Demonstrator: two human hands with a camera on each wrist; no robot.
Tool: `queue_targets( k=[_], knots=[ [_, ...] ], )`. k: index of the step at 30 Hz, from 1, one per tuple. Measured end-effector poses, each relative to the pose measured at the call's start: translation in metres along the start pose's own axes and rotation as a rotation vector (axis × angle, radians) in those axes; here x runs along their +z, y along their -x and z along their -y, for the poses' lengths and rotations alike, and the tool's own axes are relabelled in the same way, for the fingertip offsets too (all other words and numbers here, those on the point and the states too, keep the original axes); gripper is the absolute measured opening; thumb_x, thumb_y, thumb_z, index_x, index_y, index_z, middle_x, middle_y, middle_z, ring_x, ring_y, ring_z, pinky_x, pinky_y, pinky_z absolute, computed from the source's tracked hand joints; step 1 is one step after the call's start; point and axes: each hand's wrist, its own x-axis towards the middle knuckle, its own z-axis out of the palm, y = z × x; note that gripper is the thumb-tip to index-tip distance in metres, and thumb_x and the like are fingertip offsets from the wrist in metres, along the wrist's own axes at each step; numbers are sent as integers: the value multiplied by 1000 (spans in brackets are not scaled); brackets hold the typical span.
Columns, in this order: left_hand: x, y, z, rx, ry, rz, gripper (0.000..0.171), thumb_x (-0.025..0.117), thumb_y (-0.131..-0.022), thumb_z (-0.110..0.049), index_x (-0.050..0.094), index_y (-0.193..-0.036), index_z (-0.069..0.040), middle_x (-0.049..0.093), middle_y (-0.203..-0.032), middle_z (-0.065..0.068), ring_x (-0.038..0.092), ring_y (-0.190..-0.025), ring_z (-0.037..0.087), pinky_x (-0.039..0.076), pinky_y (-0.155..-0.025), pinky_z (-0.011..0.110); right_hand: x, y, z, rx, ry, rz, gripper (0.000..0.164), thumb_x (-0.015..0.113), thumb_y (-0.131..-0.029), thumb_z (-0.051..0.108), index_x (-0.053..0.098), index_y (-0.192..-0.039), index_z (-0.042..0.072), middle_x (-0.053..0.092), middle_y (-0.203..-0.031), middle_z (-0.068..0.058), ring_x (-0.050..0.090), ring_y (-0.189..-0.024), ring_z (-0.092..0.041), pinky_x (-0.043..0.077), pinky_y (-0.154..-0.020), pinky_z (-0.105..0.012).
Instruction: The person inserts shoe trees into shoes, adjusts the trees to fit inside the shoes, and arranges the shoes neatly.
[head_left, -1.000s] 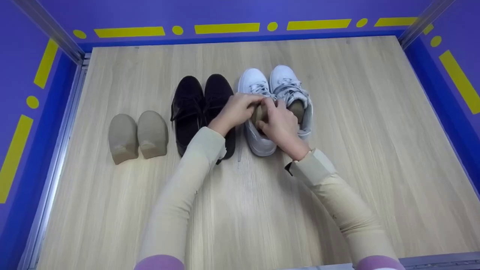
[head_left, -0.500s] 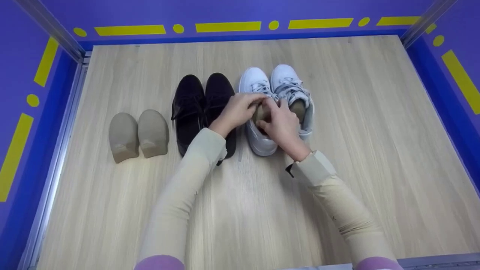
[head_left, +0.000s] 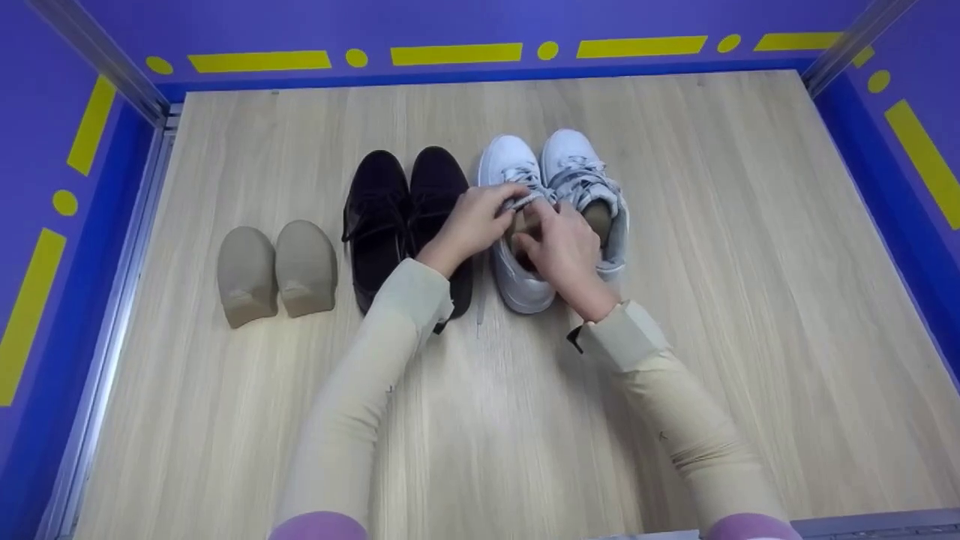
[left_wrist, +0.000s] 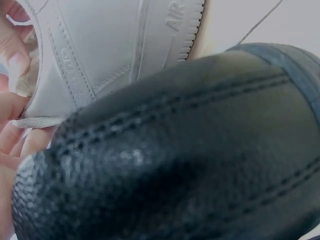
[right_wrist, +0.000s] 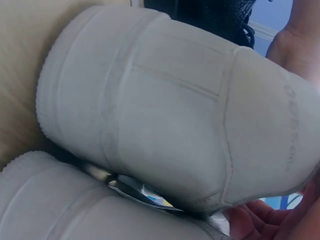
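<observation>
Two white lace-up sneakers stand side by side, toes away from me. My left hand [head_left: 469, 221] pinches the tongue and lace area of the left sneaker [head_left: 525, 289], fingers curled. My right hand [head_left: 564, 244] is at that sneaker's opening, thumb and index finger curled about a tan shoe insert [head_left: 531, 219] partly inside. The left wrist view shows fingertips against the insert [left_wrist: 31, 75] and a pale lace [left_wrist: 37, 122] among the fingers. Another insert [head_left: 597, 217] sits in the right sneaker [head_left: 568, 150]. The right wrist view shows mainly the sneaker's heel [right_wrist: 165, 100], hiding most fingers.
A pair of black lace-up shoes [head_left: 377, 187] stands just left of the sneakers, under my left wrist. Two tan inserts [head_left: 247, 262] lie side by side farther left. Purple walls [head_left: 480, 19] with yellow marks border the wooden board [head_left: 720, 247].
The left fingertips have shifted at the tongue, and more of the laces and tongue edge shows between the hands. The right hand and the shoes stay nearly in place.
</observation>
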Motion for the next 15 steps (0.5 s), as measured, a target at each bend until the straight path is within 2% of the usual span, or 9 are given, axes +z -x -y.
queue_targets(
  k=[5, 10, 15],
  knots=[
    [0, 1, -1, 2, 1, -2, 31, 52, -83, -9, 60, -112, -17, 62, -111, -2, 56, -103, 12, 42, -89, 27, 4, -1, 1, -3, 18, -18, 30, 68, -73, 33, 53, -91, 15, 56, -86, -13, 57, -76, -33, 44, -56, -48],
    [0, 1, -1, 1, 6, -2, 32, 52, -83, -8, 60, -113, -17, 62, -112, -1, 56, -103, 12, 42, -89, 27, 5, -2, 1, -10, 42, -35, 29, 69, -72, 35, 54, -88, 16, 58, -82, -13, 58, -70, -35, 44, -53, -49],
    [0, 1, 0, 17, 0, -16, 31, 52, -83, -8, 61, -111, -16, 63, -109, -1, 58, -98, 13, 43, -86, 28, 6, -5, -1, 5, 49, 3, 28, 67, -73, 37, 54, -88, 17, 61, -79, -12, 59, -68, -35, 44, -52, -49]
  ],
)
